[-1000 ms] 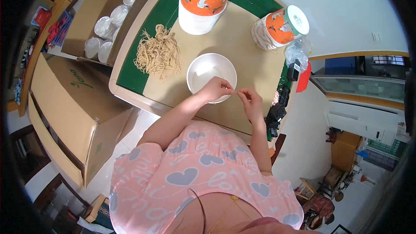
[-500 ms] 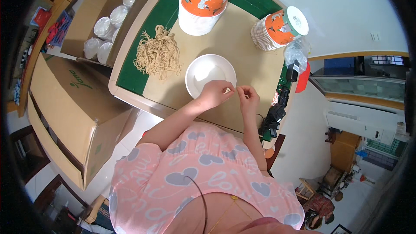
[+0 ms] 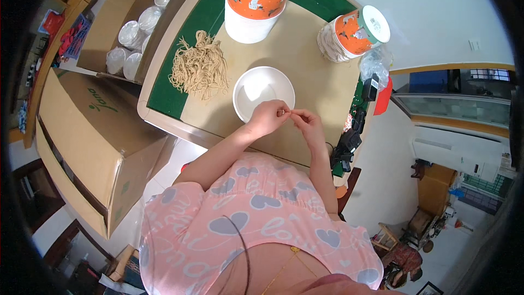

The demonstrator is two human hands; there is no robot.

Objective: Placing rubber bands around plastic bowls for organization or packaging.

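Note:
Both my hands meet over the near rim of a white paper bowl (image 3: pixel 254 86) on the table. My left hand (image 3: pixel 267 118) is closed in a pinch, with a thin, small bit showing at its fingertips that I cannot make out. Fingertips of my right hand (image 3: pixel 309 127) are pressed together and touch those of the left at the same spot. To the far left of the bowl lies a tangled heap of tan string (image 3: pixel 199 68). What the bowl holds, if anything, is not plain; its near side is hidden by my left hand.
Behind the bowl stands a tall stack of paper bowls (image 3: pixel 252 26), with a smaller stack (image 3: pixel 349 33) at far right. Black adapters and cables (image 3: pixel 345 145) line the table's right edge. Left of the table are an open carton (image 3: pixel 103 27) of wrapped cups and a big cardboard box (image 3: pixel 98 125).
My right hand has moved left and its fingertips now touch those of my left hand; a small gap lay between them before. The bowl looks nearly unmoved.

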